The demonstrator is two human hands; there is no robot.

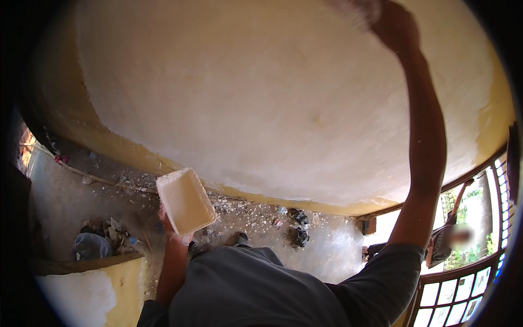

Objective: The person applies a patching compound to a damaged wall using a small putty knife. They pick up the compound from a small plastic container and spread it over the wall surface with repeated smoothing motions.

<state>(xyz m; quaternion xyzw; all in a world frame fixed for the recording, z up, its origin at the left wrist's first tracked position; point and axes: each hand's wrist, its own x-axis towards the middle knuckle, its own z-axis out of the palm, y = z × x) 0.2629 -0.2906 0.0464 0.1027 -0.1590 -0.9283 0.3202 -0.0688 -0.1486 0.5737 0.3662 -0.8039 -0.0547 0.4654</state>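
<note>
My left hand (186, 238) grips a pale rectangular tub (188, 201) at its near left edge and underside. The tub is tilted toward me; its inside is cream-coloured, and whitish smears crust its rim. My right arm is stretched high up along the wall (261, 109), which is coated whitish over yellow. At the top edge of the picture, my right hand (396, 27) is at the wall, with a blurred whitish patch at its fingers. Motion smears the fingers, so whether they hold a tool cannot be made out.
White flakes and rubble (239, 210) litter the floor along the wall's foot. Black plastic bags (299, 229) lie there too. A low yellow wall (125, 278) with a heap of rubbish (101, 240) behind it is at left. Another person (444, 242) stands by barred windows at right.
</note>
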